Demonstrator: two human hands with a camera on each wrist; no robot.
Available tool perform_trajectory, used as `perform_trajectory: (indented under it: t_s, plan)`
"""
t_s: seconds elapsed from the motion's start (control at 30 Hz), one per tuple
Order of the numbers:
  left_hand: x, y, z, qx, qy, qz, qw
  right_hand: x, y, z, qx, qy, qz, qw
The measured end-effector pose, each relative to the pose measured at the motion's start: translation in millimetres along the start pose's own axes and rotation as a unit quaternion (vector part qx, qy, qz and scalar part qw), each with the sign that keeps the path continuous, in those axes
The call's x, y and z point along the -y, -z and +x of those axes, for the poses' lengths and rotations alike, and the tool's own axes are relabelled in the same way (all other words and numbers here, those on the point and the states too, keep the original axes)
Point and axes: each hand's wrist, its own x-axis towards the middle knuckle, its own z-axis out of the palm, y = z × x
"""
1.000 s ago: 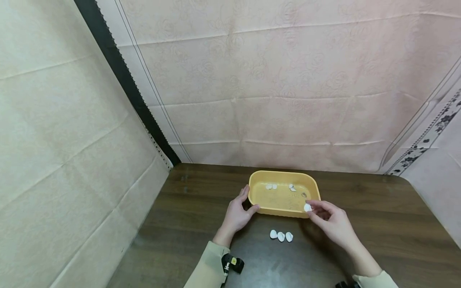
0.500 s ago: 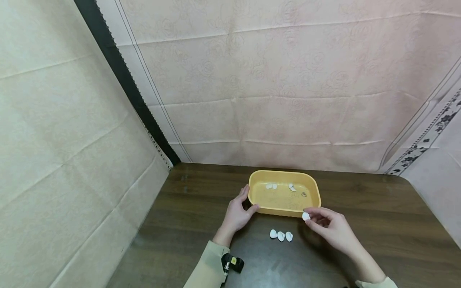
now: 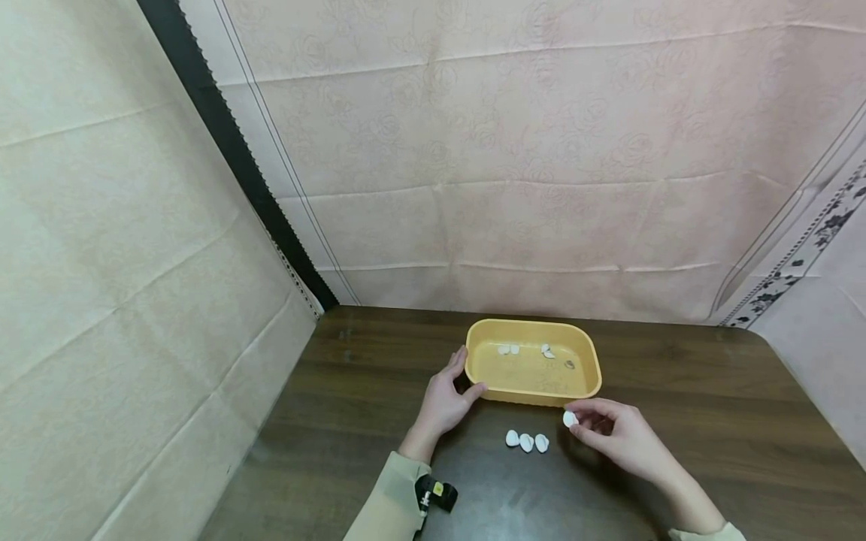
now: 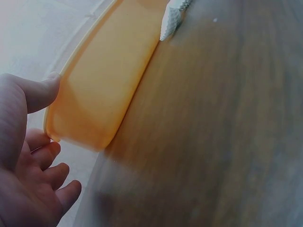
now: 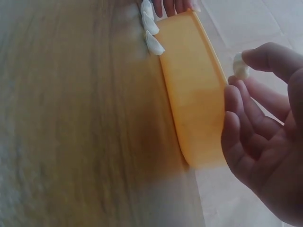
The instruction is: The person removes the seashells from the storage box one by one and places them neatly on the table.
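Left hand: I see the left hand (image 3: 443,403) holding one end of the yellow tray, thumb on the near side, fingers along the end.
Right hand: the right hand (image 3: 625,437) pinches a white piece between thumb and forefinger, its other fingers curled loosely beneath.
Pinched white piece: the white piece (image 3: 570,418) is at the right hand's fingertips, off the table and just beside the tray's near corner on that side.
Tray: the yellow tray (image 3: 534,397) sits upright between the hands, slightly ahead of them.
Inside the tray: two pale bits (image 3: 504,350) lie side by side on the left hand's side; a pale cluster (image 3: 547,352) lies farther toward the right hand.
Row: three white pieces (image 3: 526,442) lie on the table between the hands, nearer the person than the tray.
Table: the dark wooden table (image 3: 352,428) stretches out beyond both hands.
Beyond: a pale patterned cloth (image 3: 541,188) hangs past the hands.
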Motion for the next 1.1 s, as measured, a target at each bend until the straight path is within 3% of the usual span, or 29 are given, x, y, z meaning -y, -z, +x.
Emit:
perform_trajectory:
  t_s: [0.37, 0.6, 1.1]
  plan:
    - [-1.4, 0.6, -1.0, -0.001, 0.003, 0.005, 1.0, -6, -4, -2.1, 0.077, -0.008, 0.013, 0.9969]
    - [-1.4, 0.8, -0.8, -0.004, -0.013, -0.001, 0.9999, -9, -10, -1.5, 0.125, -0.027, 0.015, 0.9916]
    - [-2.5, 1.0, -2.0, -0.004, -0.002, 0.002, 1.0, -5, -10, 0.2, 0.151, -0.053, -0.005, 0.9871]
